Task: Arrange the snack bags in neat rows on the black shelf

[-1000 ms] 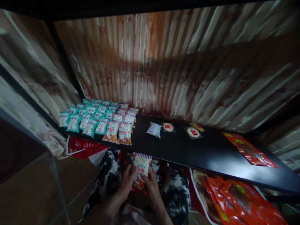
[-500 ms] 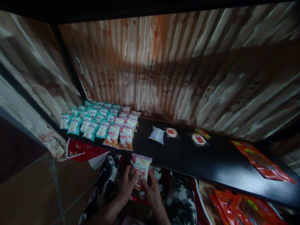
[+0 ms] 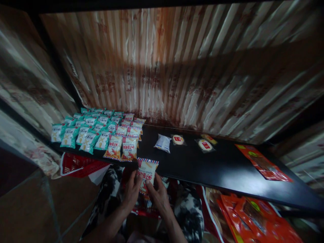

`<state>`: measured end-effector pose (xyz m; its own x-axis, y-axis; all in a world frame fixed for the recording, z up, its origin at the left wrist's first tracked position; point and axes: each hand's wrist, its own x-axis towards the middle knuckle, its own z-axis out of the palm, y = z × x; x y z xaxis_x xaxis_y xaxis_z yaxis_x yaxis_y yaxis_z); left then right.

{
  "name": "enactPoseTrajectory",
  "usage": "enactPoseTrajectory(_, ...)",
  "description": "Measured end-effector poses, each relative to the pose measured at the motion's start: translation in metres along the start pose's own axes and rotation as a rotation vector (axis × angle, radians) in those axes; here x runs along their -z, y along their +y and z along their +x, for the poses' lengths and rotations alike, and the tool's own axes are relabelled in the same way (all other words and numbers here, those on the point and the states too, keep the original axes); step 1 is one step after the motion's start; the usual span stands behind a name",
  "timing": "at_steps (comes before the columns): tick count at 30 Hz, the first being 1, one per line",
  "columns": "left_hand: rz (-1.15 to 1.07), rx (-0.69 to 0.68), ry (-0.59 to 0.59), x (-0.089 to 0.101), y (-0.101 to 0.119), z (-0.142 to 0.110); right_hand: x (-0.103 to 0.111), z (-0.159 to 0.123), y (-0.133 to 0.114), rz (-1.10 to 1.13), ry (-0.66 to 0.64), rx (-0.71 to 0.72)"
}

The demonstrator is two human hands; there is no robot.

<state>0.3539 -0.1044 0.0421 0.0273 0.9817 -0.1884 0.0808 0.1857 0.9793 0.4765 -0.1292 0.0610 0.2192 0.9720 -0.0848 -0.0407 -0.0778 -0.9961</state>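
Between both hands, at the front edge of the black shelf, is a small snack bag with a striped top and red lettering. My left hand grips its left side, and my right hand grips its right side with the thumb across the front. Just behind it on the shelf, rows of matching orange-and-white snack bags lean on one another. To their left stand several rows of teal snack bags. A red basket with more packets, partly hidden, is below my hands.
Right of the rows lie a white-and-blue packet, two round wrapped snacks, one here, and a flat orange package. More orange packages sit low at right. Striped sheeting covers the back.
The held snack bag has risen slightly toward the shelf's edge, still in both hands. The view has turned a little, shifting the shelf's contents left.
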Motion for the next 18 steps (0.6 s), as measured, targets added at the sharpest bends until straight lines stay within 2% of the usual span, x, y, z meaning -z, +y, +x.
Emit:
enactPoseTrajectory(7, 0.055, -0.022, 0.031, -0.002, 0.006, 0.006, 0.0, 0.006, 0.006, 0.035, -0.029, 0.008)
enactPoseTrajectory(11, 0.03, -0.032, 0.051, -0.004, 0.009, 0.012, 0.001, 0.011, 0.011, 0.017, -0.002, -0.009)
enactPoseTrajectory(18, -0.009, -0.052, 0.083, -0.008, 0.001, 0.016, 0.002, 0.018, 0.013, 0.048, 0.012, -0.045)
